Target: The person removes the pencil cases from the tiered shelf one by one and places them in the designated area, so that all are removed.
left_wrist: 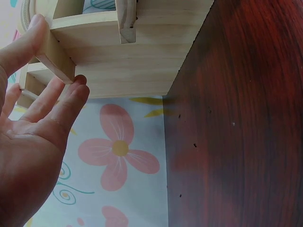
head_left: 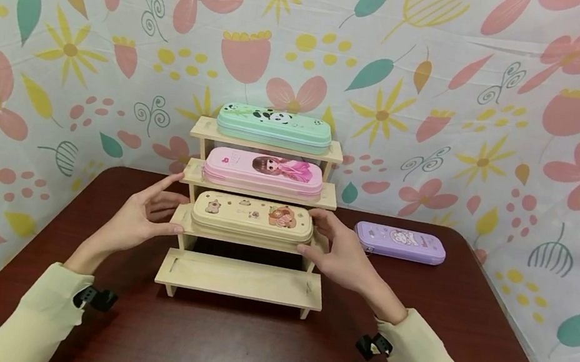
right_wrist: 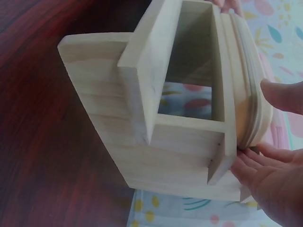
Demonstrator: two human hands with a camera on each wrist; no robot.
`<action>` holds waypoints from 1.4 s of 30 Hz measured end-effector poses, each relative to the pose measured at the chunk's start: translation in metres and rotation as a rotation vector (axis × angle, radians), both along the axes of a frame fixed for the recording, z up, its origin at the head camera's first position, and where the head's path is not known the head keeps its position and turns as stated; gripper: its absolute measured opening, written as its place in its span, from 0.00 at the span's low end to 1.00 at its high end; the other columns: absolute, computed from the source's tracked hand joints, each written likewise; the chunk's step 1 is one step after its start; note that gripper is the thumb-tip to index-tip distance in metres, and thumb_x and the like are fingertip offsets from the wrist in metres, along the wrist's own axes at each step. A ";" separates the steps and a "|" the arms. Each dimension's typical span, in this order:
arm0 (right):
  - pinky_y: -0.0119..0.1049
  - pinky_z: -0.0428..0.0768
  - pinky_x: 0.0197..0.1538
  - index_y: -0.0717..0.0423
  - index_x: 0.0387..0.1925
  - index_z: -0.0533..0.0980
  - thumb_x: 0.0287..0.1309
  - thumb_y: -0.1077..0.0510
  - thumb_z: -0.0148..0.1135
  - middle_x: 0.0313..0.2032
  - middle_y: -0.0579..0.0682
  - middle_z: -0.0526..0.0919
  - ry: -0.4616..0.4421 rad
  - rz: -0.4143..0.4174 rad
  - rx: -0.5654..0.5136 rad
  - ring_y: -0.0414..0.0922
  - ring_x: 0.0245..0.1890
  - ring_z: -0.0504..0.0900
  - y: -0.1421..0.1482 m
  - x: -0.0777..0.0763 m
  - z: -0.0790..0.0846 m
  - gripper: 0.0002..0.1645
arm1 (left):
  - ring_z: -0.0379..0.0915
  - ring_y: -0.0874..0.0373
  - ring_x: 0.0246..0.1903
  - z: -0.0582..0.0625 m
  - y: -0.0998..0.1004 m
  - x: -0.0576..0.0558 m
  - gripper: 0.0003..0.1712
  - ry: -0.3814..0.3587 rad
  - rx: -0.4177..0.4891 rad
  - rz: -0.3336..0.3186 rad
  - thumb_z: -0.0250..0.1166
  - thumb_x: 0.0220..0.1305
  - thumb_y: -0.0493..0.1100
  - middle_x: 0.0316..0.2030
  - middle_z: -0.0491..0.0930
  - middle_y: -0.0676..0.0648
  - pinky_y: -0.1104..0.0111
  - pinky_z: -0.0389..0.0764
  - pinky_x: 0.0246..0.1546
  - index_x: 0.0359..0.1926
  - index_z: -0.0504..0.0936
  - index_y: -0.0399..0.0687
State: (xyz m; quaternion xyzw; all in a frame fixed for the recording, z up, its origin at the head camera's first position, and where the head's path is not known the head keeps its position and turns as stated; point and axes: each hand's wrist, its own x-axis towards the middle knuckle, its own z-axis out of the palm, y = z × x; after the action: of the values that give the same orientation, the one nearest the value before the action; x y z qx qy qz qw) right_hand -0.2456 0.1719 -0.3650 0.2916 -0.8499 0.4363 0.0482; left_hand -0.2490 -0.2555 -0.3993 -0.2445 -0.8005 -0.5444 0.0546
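A cream pencil case with small bear prints lies on the third tier of a wooden stepped rack. At its right end my right hand pinches it, thumb at the front and fingers round the back corner. In the right wrist view the right fingertips also reach the tier's end. My left hand is at the left end of that tier, thumb and fingers loosely spread. The left wrist view shows its thumb at the board's front corner and other fingertips near the rear.
A pink pencil case with a doll print occupies the tier above, and a mint panda case the top one. To the right, a purple case lies on the dark red table. Behind hangs a flowered cloth.
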 end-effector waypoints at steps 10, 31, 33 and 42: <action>0.50 0.77 0.68 0.64 0.69 0.73 0.58 0.62 0.80 0.64 0.59 0.78 0.036 -0.021 0.013 0.54 0.66 0.77 -0.007 -0.003 0.001 0.39 | 0.70 0.34 0.67 -0.001 0.000 0.000 0.60 -0.005 0.014 -0.010 0.77 0.61 0.29 0.62 0.77 0.32 0.61 0.78 0.63 0.85 0.55 0.59; 0.55 0.82 0.59 0.62 0.69 0.74 0.55 0.56 0.83 0.62 0.59 0.80 -0.031 0.002 0.034 0.55 0.54 0.85 -0.008 -0.010 0.002 0.43 | 0.76 0.59 0.63 -0.001 -0.006 -0.003 0.59 -0.013 0.061 -0.070 0.76 0.60 0.25 0.64 0.75 0.29 0.69 0.78 0.62 0.85 0.56 0.53; 0.55 0.83 0.59 0.61 0.68 0.75 0.54 0.57 0.83 0.61 0.58 0.81 -0.040 0.012 0.028 0.55 0.53 0.85 -0.006 -0.011 0.002 0.43 | 0.76 0.60 0.63 -0.001 -0.007 -0.003 0.59 -0.012 0.062 -0.074 0.75 0.60 0.24 0.64 0.75 0.28 0.71 0.77 0.62 0.85 0.55 0.52; 0.55 0.82 0.60 0.63 0.72 0.72 0.55 0.57 0.83 0.62 0.60 0.80 -0.097 0.050 0.013 0.56 0.54 0.85 -0.004 -0.013 0.004 0.46 | 0.75 0.56 0.65 -0.002 -0.006 -0.004 0.59 -0.011 0.062 -0.073 0.76 0.59 0.25 0.66 0.73 0.27 0.68 0.77 0.63 0.85 0.56 0.53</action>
State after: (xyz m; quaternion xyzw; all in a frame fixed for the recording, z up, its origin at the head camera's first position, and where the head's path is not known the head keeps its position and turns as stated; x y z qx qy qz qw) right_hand -0.2589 0.1681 -0.3606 0.2914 -0.8464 0.4457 -0.0059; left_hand -0.2533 -0.2619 -0.4011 -0.2688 -0.7742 -0.5717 0.0378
